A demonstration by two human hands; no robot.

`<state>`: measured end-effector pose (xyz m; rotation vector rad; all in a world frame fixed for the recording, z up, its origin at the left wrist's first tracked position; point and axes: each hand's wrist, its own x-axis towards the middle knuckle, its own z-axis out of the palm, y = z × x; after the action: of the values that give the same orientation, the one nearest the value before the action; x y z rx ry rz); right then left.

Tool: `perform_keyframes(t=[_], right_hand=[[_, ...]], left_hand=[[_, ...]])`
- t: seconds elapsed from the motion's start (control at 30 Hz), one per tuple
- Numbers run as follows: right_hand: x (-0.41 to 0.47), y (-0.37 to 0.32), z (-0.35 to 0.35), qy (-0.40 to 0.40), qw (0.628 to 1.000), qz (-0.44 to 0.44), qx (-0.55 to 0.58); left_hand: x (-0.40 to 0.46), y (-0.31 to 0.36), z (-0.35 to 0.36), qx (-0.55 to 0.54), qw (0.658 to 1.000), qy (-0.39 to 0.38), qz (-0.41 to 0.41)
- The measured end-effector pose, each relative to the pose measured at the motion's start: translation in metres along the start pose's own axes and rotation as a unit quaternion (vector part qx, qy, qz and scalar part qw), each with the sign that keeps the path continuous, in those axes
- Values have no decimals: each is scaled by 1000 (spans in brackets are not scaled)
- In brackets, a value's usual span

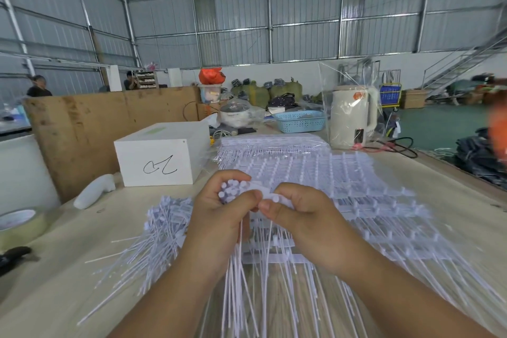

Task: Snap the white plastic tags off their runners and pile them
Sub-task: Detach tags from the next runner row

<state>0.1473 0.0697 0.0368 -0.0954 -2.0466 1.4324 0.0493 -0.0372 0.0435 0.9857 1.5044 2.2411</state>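
Note:
My left hand is shut on a bundle of loose white tags, round heads up, with their thin tails hanging down toward me. My right hand pinches a white tag still on its runner strip, right beside the bundle. The two hands touch at the fingertips. A pile of snapped-off tags lies on the table to the left of my left hand. Sheets of tags on their runners spread under and to the right of my hands.
A white box with a black scribble stands at the back left, a white bottle beside it. A tape roll and a black tool lie at the left edge. Further tag sheets, a blue basket and a bagged kettle stand behind.

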Motion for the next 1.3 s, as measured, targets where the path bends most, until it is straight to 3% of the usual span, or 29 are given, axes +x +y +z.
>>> perform_keyframes(t=[0.27,0.37,0.43,0.5,0.6,0.73,0.87,1.03,1.3], right_hand=[[-3,-2,21,100,992,-18,-72],[4,-3,3,255,967,19,1],[5,2,-21,301,951,67,9],[3,0,-27,279,958,58,-2],[0,-1,-17,166,986,6,-15],[0,-3,1,16,999,-18,-24],[-2,-3,3,36,999,13,-29],[3,1,2,81,993,76,43],[-1,3,7,-19,997,70,-4]], left_hand=[[3,2,2,-42,998,23,-33],[4,0,0,-86,993,61,-54],[5,1,-5,-93,991,78,-50],[8,3,-7,-76,993,85,-41],[8,-1,-5,-24,995,90,-19],[3,-5,0,25,1000,17,1],[-1,-7,5,-14,998,-51,-31],[-2,-9,6,-62,982,-145,-105],[-3,-9,3,128,976,-177,-27]])
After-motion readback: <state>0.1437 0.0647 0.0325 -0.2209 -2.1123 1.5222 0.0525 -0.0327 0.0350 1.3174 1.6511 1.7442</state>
